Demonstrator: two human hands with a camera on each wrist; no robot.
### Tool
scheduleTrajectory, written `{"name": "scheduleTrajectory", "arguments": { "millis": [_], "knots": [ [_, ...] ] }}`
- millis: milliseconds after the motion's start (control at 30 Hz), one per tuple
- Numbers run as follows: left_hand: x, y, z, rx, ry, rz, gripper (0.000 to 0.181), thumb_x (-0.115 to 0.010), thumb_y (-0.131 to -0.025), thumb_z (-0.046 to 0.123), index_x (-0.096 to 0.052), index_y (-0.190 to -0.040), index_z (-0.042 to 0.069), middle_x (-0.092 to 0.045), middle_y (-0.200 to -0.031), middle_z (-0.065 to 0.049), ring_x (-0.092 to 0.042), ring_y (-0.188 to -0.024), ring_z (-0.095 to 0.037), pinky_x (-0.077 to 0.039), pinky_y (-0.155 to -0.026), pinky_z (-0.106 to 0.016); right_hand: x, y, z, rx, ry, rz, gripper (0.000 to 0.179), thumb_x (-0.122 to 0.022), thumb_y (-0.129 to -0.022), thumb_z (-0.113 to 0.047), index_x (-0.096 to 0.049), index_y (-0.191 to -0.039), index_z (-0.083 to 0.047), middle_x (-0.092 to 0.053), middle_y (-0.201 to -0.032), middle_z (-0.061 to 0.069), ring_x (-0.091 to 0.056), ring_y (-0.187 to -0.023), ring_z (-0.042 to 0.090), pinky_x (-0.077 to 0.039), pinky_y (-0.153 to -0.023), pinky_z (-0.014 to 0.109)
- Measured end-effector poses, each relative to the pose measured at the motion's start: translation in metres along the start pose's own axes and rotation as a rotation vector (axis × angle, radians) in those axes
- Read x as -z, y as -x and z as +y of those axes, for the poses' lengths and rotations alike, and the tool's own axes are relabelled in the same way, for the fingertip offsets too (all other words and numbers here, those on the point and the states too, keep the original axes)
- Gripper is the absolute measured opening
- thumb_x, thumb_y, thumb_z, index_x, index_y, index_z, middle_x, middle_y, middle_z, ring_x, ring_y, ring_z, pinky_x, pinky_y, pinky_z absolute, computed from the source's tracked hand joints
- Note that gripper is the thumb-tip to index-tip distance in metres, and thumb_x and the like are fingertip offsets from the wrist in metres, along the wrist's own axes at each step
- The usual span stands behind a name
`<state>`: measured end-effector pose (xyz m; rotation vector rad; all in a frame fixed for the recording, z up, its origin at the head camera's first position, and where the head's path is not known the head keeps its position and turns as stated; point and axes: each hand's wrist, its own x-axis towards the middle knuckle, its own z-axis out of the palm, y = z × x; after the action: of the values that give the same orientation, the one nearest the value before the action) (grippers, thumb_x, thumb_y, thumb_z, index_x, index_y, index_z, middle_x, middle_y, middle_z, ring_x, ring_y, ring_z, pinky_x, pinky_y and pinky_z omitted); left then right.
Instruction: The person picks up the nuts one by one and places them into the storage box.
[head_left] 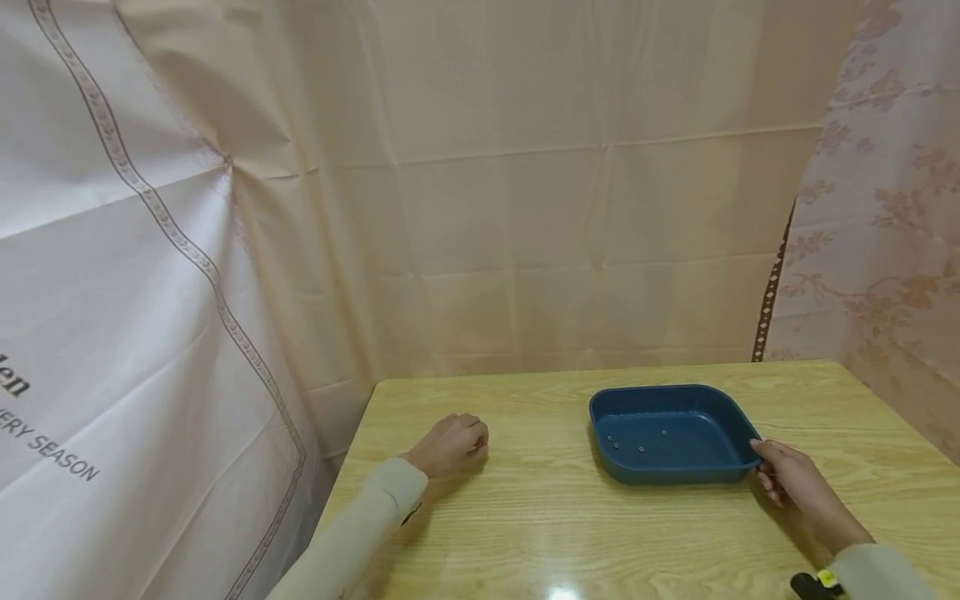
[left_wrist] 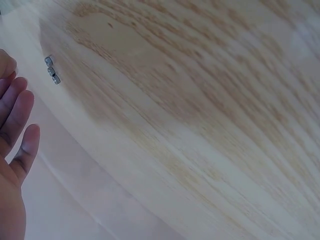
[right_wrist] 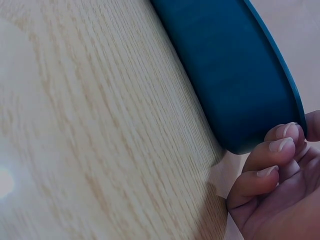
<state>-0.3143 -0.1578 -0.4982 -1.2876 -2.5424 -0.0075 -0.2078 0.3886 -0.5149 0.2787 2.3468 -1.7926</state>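
Blue tray [head_left: 660, 476] sits longways, pretty much parallel to the table's far edge [head_left: 525, 377]; right hand [head_left: 791, 483]'s clamped on its near-right corner, left hand [head_left: 450, 444] loosely curled near three metal bits [left_wrist: 51, 71].

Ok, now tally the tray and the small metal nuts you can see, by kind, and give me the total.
Blue tray: 1
Small metal nuts: 7 (4 inside the tray, 3 in a row on the table near the left hand)
Total: 8
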Motion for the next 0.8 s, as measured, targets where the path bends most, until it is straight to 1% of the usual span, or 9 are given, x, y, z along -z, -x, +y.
{"name": "scheduleTrajectory", "arguments": {
  "millis": [100, 200, 333, 433, 600, 800],
  "knots": [
    [-0.001, -0.002, 0.001, 0.003, 0.001, -0.004, 0.007, -0.069, -0.099, 0.02, -0.07, -0.093, 0.018, -0.066, -0.089, 0.008, -0.055, -0.075, -0.005, -0.05, -0.072, -0.027, 0.0, 0.0, 0.0, -0.004, 0.008, -0.001, 0.043, -0.036, -0.112, -0.044, -0.042, -0.083, -0.013, -0.047, -0.066, -0.002, -0.045, -0.054, 0.011, -0.042, -0.052, 0.03],
    [-0.001, -0.003, 0.002, -0.004, 0.004, 0.007, 0.006, -0.07, -0.098, 0.019, -0.07, -0.092, 0.018, -0.066, -0.089, 0.007, -0.056, -0.075, -0.006, -0.051, -0.073, -0.028, 0.0, -0.001, 0.0, -0.003, 0.01, -0.002, 0.043, -0.035, -0.112, -0.044, -0.041, -0.083, -0.013, -0.047, -0.066, -0.002, -0.045, -0.054, 0.011, -0.042, -0.052, 0.03],
    [-0.001, -0.005, 0.003, -0.031, 0.006, 0.037, 0.006, -0.072, -0.096, 0.016, -0.069, -0.091, 0.017, -0.067, -0.088, 0.006, -0.058, -0.075, -0.008, -0.053, -0.074, -0.029, 0.0, 0.0, 0.001, 0.009, 0.0, 0.001, 0.043, -0.035, -0.112, -0.043, -0.041, -0.082, -0.013, -0.047, -0.066, -0.002, -0.045, -0.054, 0.011, -0.042, -0.052, 0.029],
    [-0.001, -0.008, 0.004, -0.047, 0.007, 0.049, 0.006, -0.072, -0.096, 0.015, -0.069, -0.09, 0.016, -0.066, -0.087, 0.006, -0.059, -0.076, -0.008, -0.054, -0.075, -0.03, -0.001, 0.0, 0.001, 0.025, -0.003, 0.003, 0.043, -0.036, -0.112, -0.042, -0.04, -0.081, -0.013, -0.046, -0.065, -0.002, -0.045, -0.053, 0.011, -0.043, -0.051, 0.03],
    [-0.004, -0.012, 0.004, -0.059, 0.002, 0.043, 0.005, -0.071, -0.095, 0.015, -0.07, -0.091, 0.017, -0.066, -0.088, 0.007, -0.058, -0.075, -0.006, -0.053, -0.073, -0.027, -0.001, 0.001, 0.001, 0.033, -0.002, 0.004, 0.043, -0.037, -0.112, -0.043, -0.041, -0.081, -0.013, -0.046, -0.065, -0.002, -0.045, -0.053, 0.011, -0.042, -0.051, 0.03],
    [-0.003, -0.017, 0.006, -0.072, -0.011, 0.04, 0.004, -0.071, -0.096, 0.016, -0.071, -0.092, 0.017, -0.066, -0.088, 0.007, -0.056, -0.073, -0.005, -0.051, -0.071, -0.025, -0.001, 0.001, 0.001, 0.037, -0.002, 0.012, 0.043, -0.037, -0.112, -0.042, -0.041, -0.081, -0.013, -0.047, -0.065, -0.002, -0.045, -0.053, 0.011, -0.042, -0.051, 0.029]
  ]
}}
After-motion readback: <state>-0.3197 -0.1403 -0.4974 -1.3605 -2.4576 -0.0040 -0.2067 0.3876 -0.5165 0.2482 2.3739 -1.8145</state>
